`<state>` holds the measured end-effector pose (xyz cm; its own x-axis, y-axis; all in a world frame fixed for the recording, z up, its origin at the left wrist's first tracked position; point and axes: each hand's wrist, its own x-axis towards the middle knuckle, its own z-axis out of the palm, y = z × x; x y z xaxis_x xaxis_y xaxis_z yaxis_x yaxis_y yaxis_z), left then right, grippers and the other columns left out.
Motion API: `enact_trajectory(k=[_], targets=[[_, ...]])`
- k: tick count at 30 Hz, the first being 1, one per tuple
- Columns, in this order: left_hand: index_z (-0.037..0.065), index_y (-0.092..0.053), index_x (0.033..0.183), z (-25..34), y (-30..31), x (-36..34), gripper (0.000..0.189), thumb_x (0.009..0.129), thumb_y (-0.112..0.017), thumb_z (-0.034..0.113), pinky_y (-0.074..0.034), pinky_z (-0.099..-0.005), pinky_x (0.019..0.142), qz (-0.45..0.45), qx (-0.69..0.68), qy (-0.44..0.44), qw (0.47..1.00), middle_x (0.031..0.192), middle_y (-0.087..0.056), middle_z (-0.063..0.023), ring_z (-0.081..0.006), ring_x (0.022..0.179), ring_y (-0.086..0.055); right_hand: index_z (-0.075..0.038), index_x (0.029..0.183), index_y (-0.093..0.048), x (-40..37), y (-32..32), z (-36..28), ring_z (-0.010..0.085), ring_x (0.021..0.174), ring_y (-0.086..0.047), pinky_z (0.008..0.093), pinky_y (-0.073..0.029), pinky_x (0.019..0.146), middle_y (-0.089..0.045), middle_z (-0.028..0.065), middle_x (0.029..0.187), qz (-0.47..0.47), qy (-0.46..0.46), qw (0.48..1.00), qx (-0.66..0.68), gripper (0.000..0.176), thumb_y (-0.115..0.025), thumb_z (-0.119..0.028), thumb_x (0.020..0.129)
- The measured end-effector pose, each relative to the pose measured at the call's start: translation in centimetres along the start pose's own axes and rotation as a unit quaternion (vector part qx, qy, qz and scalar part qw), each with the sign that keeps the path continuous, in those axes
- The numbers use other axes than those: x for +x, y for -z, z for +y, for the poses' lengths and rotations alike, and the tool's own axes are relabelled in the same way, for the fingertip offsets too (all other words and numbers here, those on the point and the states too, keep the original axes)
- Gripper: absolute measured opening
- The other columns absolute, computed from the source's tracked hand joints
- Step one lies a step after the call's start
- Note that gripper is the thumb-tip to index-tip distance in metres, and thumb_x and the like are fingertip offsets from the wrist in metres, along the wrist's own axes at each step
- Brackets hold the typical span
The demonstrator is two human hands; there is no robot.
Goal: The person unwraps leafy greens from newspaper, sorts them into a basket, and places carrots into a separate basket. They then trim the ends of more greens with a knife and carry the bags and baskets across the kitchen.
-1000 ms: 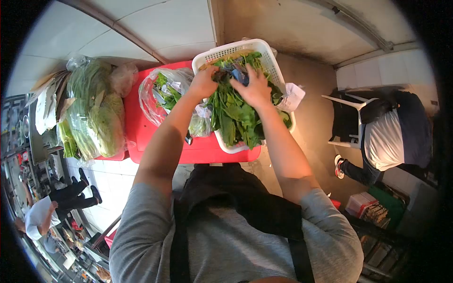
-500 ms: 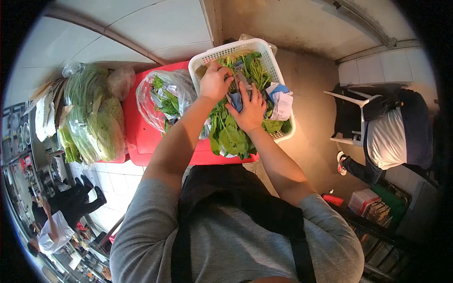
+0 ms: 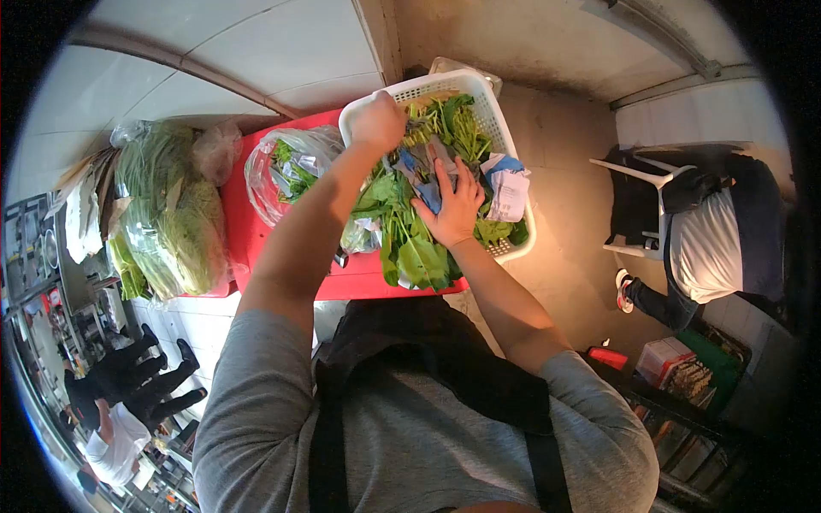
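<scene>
A white plastic basket holds leafy greens and blue-grey printed paper or wrapping. My right hand lies on the greens and wrapping with its fingers spread. My left hand is closed at the basket's upper left side; what its fingers hold, if anything, is hidden. A white and blue printed packet sits at the basket's right side. Left of the basket, a clear plastic bag with greens rests on the red surface.
Large bagged greens stand at the left. A person is at the lower left, near shelves. Another person sits on a white chair at the right. A red and white box is at the lower right.
My left hand has moved up and left, from the wrapping to the basket's side, and closed. My right hand stays nearly in place. The person at the lower left has shifted.
</scene>
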<state>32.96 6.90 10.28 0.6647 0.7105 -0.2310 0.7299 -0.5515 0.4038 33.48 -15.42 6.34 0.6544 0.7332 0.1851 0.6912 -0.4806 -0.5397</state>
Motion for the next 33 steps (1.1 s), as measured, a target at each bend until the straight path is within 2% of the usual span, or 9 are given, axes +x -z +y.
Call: enact_trajectory(k=[5,9,12,16,23,26,27,30,33], targets=[[0.001,-0.054,0.103,-5.5,0.1,4.5,0.027,0.087,-0.05,0.023,-0.049,-0.0483,0.08,-0.06,-0.23,0.105,0.966,0.094,-0.063,-0.0275,-0.0407,0.09,-0.063,-0.024,0.14,-0.038,-0.6,-0.4,1.5,0.0353,0.127,-0.033,0.0536,-0.023,0.101,-0.032,0.0155,0.142,0.028,0.016,0.999,0.029,0.085,-0.073,-0.047,0.065],[-0.001,-0.05,0.101,-9.3,1.4,1.9,0.025,0.089,-0.046,0.022,-0.047,-0.0519,0.077,0.098,-0.048,-0.011,0.994,0.093,-0.062,-0.0293,-0.0459,0.086,-0.061,-0.021,0.14,-0.039,-0.5,-0.4,2.2,0.0361,0.124,-0.036,0.0497,-0.026,0.101,-0.033,0.0165,0.141,0.031,0.014,0.997,0.063,0.085,-0.075,-0.042,0.066],[0.001,-0.05,0.104,-12.1,4.3,-1.1,0.025,0.09,-0.045,0.022,-0.047,-0.0515,0.077,0.108,0.035,0.035,0.993,0.09,-0.062,-0.0288,-0.0457,0.086,-0.06,-0.018,0.14,-0.039,-0.3,-0.7,2.8,0.0386,0.123,-0.036,0.0487,-0.029,0.101,-0.035,0.0177,0.14,0.034,0.004,0.995,0.092,0.085,-0.075,-0.04,0.066],[0.004,-0.055,0.101,-17.2,9.7,-6.2,0.022,0.089,-0.052,0.023,-0.049,-0.0426,0.075,0.172,-0.066,0.053,0.981,0.087,-0.064,-0.021,-0.0367,0.086,-0.063,-0.015,0.14,-0.038,-0.2,-0.8,2.7,0.0401,0.122,-0.037,0.048,-0.031,0.101,-0.035,0.0204,0.139,0.039,0.022,0.996,0.082,0.085,-0.075,-0.039,0.067],[0.004,-0.061,0.103,-26.4,10.3,-9.1,0.026,0.084,-0.061,0.022,-0.048,-0.0381,0.08,0.039,-0.066,0.165,0.983,0.091,-0.066,-0.0159,-0.0305,0.087,-0.063,-0.017,0.141,-0.037,0.0,-1.1,2.3,0.0398,0.121,-0.038,0.0482,-0.032,0.099,-0.036,0.02,0.139,0.026,0.013,0.997,0.066,0.085,-0.072,-0.048,0.07],[0.007,-0.063,0.107,-26.5,7.4,-8.2,0.03,0.082,-0.061,0.023,-0.046,-0.0408,0.089,0.036,0.127,0.036,0.991,0.105,-0.063,-0.0174,-0.0326,0.098,-0.06,-0.019,0.141,-0.036,0.0,-0.4,1.8,0.0389,0.123,-0.037,0.0484,-0.031,0.099,-0.036,0.0191,0.14,0.019,0.004,0.998,0.061,0.085,-0.071,-0.05,0.07],[0.009,-0.063,0.11,-24.7,6.8,-7.9,0.032,0.081,-0.062,0.023,-0.043,-0.0437,0.095,0.078,0.066,0.015,0.995,0.115,-0.059,-0.018,-0.0346,0.107,-0.056,-0.019,0.141,-0.036,0.2,-0.1,1.7,0.0387,0.123,-0.037,0.0486,-0.031,0.099,-0.036,0.0189,0.14,0.02,0.01,0.998,0.066,0.085,-0.07,-0.051,0.07],[0.01,-0.064,0.103,-14.7,5.7,-8.4,0.026,0.077,-0.066,0.017,-0.044,-0.0428,0.091,0.215,-0.047,-0.131,0.967,0.106,-0.061,-0.0137,-0.0331,0.103,-0.056,-0.02,0.14,-0.039,0.2,0.2,1.8,0.0375,0.123,-0.038,0.0496,-0.029,0.1,-0.038,0.0189,0.138,0.031,0.013,0.995,0.093,0.077,-0.065,-0.054,0.075],[0.011,-0.063,0.098,-6.3,2.6,-9.1,0.024,0.077,-0.07,0.021,-0.045,-0.0429,0.088,0.171,-0.142,-0.247,0.943,0.104,-0.06,-0.0111,-0.0332,0.101,-0.055,-0.021,0.131,-0.052,0.4,0.1,2.1,0.0353,0.119,-0.042,0.0485,-0.029,0.099,-0.047,0.0177,0.13,0.04,-0.026,0.99,0.135,0.056,-0.062,-0.047,0.081]])
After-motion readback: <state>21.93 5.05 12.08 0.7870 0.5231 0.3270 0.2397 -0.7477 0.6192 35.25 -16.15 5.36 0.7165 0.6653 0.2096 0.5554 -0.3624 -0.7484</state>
